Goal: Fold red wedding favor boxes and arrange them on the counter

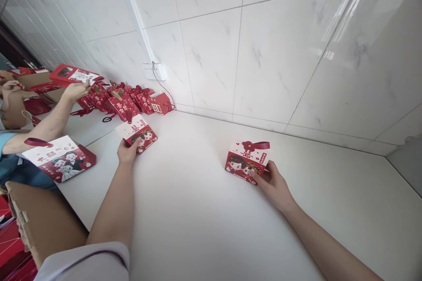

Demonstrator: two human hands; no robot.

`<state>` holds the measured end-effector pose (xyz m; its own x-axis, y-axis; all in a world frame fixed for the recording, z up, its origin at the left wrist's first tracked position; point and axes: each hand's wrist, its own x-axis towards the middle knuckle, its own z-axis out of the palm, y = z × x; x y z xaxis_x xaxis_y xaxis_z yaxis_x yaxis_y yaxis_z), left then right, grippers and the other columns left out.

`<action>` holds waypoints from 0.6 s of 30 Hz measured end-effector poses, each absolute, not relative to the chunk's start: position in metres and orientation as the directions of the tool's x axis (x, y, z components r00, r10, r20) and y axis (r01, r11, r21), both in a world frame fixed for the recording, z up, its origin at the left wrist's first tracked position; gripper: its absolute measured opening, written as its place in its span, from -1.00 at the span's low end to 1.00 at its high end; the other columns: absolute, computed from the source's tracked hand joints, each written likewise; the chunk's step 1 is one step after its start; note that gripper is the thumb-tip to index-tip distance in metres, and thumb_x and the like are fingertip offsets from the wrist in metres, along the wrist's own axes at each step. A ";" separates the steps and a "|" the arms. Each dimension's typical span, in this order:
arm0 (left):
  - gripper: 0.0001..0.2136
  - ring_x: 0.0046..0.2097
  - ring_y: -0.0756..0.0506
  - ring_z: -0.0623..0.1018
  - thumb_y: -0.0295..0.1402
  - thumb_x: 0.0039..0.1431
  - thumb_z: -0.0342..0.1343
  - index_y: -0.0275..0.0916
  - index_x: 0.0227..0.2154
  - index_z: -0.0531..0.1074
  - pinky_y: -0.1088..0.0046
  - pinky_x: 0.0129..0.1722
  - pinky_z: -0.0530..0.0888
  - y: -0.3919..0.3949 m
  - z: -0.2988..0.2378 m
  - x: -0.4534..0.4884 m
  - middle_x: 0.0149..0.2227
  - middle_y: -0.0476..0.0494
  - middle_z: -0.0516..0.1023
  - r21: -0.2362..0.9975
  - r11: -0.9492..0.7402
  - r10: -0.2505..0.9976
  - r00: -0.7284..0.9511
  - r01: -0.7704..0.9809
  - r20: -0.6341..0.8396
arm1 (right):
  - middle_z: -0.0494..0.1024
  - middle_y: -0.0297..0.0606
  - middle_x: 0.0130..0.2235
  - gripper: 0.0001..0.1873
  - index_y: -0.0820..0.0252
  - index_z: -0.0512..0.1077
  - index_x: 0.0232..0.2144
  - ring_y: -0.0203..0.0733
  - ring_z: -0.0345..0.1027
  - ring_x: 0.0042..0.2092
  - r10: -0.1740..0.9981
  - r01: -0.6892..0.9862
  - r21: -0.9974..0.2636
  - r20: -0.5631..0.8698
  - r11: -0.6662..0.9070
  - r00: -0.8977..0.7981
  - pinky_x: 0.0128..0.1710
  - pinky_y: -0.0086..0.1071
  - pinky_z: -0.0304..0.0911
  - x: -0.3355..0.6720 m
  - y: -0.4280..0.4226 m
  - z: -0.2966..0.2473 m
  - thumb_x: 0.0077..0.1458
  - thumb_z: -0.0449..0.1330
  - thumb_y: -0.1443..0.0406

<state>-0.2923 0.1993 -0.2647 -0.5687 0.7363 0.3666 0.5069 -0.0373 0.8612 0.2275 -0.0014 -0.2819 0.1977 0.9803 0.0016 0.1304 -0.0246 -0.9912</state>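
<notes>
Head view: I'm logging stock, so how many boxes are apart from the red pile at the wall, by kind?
Small red-and-white cartoon-couple paper boxes, one in the left hand, one in the right hand: 2
Larger red-and-white cartoon-couple paper box with red ribbon handle: 1
Red-and-white windowed paper box in a co-worker's hand: 1
Total: 4

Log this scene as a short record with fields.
surface: white table, tiled wall behind
left hand: holds left gift box by its near end
right hand: holds right gift box at its side
co-worker's hand: holds up a flat red box
against wall: row of red gift boxes
near left: cardboard carton, large printed box
</notes>
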 end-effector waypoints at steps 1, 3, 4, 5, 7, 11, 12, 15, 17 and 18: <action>-0.39 -0.03 -0.29 0.56 -0.05 -0.13 0.32 -0.36 -0.05 0.44 0.02 0.08 0.45 0.199 -0.263 -0.282 -0.04 -0.36 0.56 0.876 -0.047 0.786 -0.524 0.479 0.329 | 0.52 -0.26 0.04 -0.51 -0.03 0.31 -0.03 0.02 0.43 0.03 0.981 0.129 -0.991 0.007 -0.019 0.196 -0.05 -0.15 0.43 0.227 -0.001 -0.282 0.06 0.29 -0.01; -0.39 -0.03 -0.26 0.58 -0.06 -0.16 0.35 -0.32 -0.05 0.47 0.09 0.09 0.45 0.196 -0.259 -0.258 -0.03 -0.32 0.57 0.901 -0.057 0.885 -0.396 0.429 0.245 | 0.53 -0.26 0.03 -0.52 -0.03 0.31 -0.03 0.03 0.43 0.04 0.980 0.125 -0.992 0.010 -0.016 0.197 -0.04 -0.14 0.42 0.227 -0.001 -0.282 0.06 0.29 -0.01; -0.40 -0.04 -0.26 0.58 -0.06 -0.17 0.36 -0.31 -0.06 0.48 0.12 0.09 0.46 0.193 -0.257 -0.245 -0.03 -0.31 0.58 0.911 -0.062 0.926 -0.318 0.407 0.205 | 0.53 -0.27 0.04 -0.52 -0.03 0.31 -0.02 0.02 0.43 0.04 0.980 0.125 -0.992 0.008 -0.017 0.197 -0.03 -0.14 0.42 0.227 -0.001 -0.282 0.06 0.29 0.00; -0.41 -0.04 -0.26 0.59 -0.07 -0.17 0.37 -0.30 -0.07 0.49 0.14 0.08 0.47 0.190 -0.254 -0.232 -0.03 -0.30 0.58 0.920 -0.063 0.957 -0.237 0.387 0.165 | 0.52 -0.27 0.04 -0.52 -0.04 0.31 -0.02 0.02 0.43 0.05 0.981 0.125 -0.992 0.007 -0.018 0.194 -0.03 -0.14 0.41 0.227 -0.001 -0.282 0.06 0.29 0.00; -0.43 -0.04 -0.27 0.59 -0.08 -0.15 0.37 -0.28 -0.07 0.51 0.15 0.06 0.48 0.183 -0.248 -0.207 -0.03 -0.29 0.59 0.934 -0.056 0.993 -0.080 0.353 0.090 | 0.52 -0.28 0.05 -0.52 -0.04 0.30 -0.02 0.01 0.42 0.06 0.982 0.127 -0.992 0.012 -0.013 0.189 -0.01 -0.14 0.40 0.227 -0.001 -0.282 0.06 0.29 0.00; -0.43 0.10 -0.27 0.51 -0.20 -0.06 0.35 -0.23 0.05 0.45 0.17 0.15 0.41 0.169 -0.238 -0.162 0.10 -0.26 0.51 0.957 -0.014 0.919 0.381 0.289 -0.101 | 0.51 -0.26 0.06 -0.50 -0.03 0.30 -0.03 0.02 0.41 0.05 0.979 0.150 -0.989 0.020 -0.011 0.203 0.00 -0.13 0.40 0.227 -0.002 -0.281 0.04 0.30 -0.02; -0.41 0.14 -0.27 0.47 -0.24 -0.05 0.35 -0.22 0.09 0.42 0.17 0.17 0.38 0.167 -0.237 -0.154 0.13 -0.26 0.48 0.959 -0.001 0.856 0.495 0.283 -0.146 | 0.51 -0.26 0.06 -0.50 -0.02 0.30 -0.03 0.02 0.42 0.05 0.979 0.150 -0.989 0.022 -0.008 0.202 0.00 -0.13 0.40 0.227 -0.001 -0.282 0.04 0.29 -0.02; -0.36 0.16 -0.29 0.44 -0.34 -0.08 0.36 -0.21 0.14 0.37 0.18 0.14 0.40 0.164 -0.238 -0.137 0.16 -0.25 0.45 0.958 0.034 0.715 0.663 0.285 -0.222 | 0.51 -0.26 0.06 -0.52 -0.02 0.30 -0.02 0.00 0.43 0.04 0.982 0.132 -0.991 0.042 0.018 0.185 0.00 -0.14 0.41 0.227 -0.001 -0.283 0.07 0.27 -0.01; -0.37 0.14 -0.30 0.46 -0.40 -0.09 0.33 -0.21 0.12 0.38 0.18 0.10 0.42 0.166 -0.242 -0.133 0.14 -0.25 0.47 0.958 0.066 0.697 0.674 0.277 -0.243 | 0.50 -0.28 0.07 -0.54 -0.04 0.30 0.00 -0.01 0.43 0.05 0.984 0.120 -0.992 0.046 0.025 0.175 0.00 -0.13 0.41 0.227 0.000 -0.284 0.10 0.25 0.00; -0.38 0.13 -0.31 0.47 -0.42 -0.11 0.32 -0.23 0.11 0.39 0.18 0.08 0.43 0.168 -0.244 -0.132 0.12 -0.25 0.49 0.959 0.082 0.702 0.667 0.273 -0.249 | 0.49 -0.30 0.08 -0.54 -0.06 0.29 0.02 -0.01 0.42 0.05 0.984 0.116 -0.993 0.045 0.025 0.173 0.01 -0.13 0.40 0.228 0.000 -0.284 0.12 0.23 0.00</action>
<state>-0.1323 0.1676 -0.2437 0.6670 0.7020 -0.2494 0.2726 0.0816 0.9587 0.2275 0.0004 -0.2844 0.1729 0.9839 0.0454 0.1158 0.0254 -0.9929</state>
